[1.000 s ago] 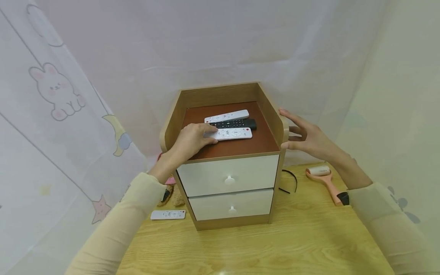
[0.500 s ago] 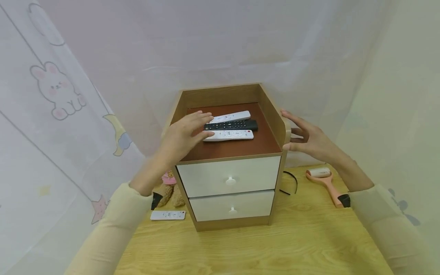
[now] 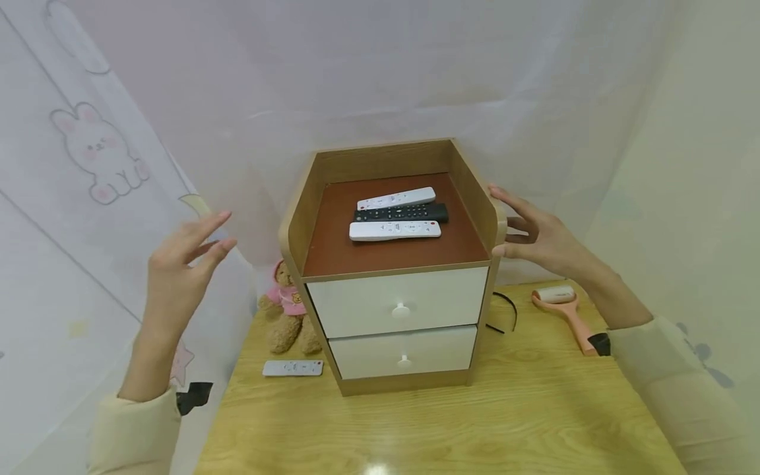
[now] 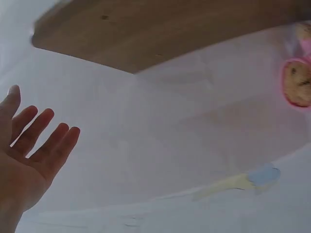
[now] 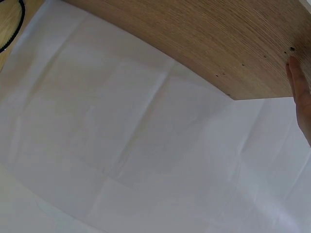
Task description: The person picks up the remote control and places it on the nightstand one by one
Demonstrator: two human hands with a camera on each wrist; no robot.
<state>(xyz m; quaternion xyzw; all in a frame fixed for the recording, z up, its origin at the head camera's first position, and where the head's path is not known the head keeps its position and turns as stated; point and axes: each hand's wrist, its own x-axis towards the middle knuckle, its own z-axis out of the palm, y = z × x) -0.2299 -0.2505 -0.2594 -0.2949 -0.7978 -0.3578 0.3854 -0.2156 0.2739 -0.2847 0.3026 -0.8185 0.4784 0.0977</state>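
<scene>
Two white remote controls, a rear one (image 3: 396, 198) and a front one (image 3: 394, 230), lie with a black remote control (image 3: 401, 213) between them on the brown top of a small wooden cabinet (image 3: 399, 298). My left hand (image 3: 184, 270) is in the air left of the cabinet, holding nothing, thumb and fingers apart. In the left wrist view, that hand (image 4: 36, 155) shows spread fingers below the wooden side panel (image 4: 160, 31). At the cabinet's right side, my right hand (image 3: 540, 241) has its fingertips against the panel. The right wrist view shows only part of this hand (image 5: 302, 94).
A teddy bear (image 3: 289, 307) in pink sits left of the cabinet, behind another white remote control (image 3: 293, 368) on the wooden table (image 3: 427, 429). Right of the cabinet are a black headband (image 3: 512, 310) and an orange-handled lint roller (image 3: 567, 313). Pale curtains surround the table.
My left hand has let go of the front white remote control and moved left, off the cabinet, uncovering the teddy bear. My right hand has stayed at the right panel.
</scene>
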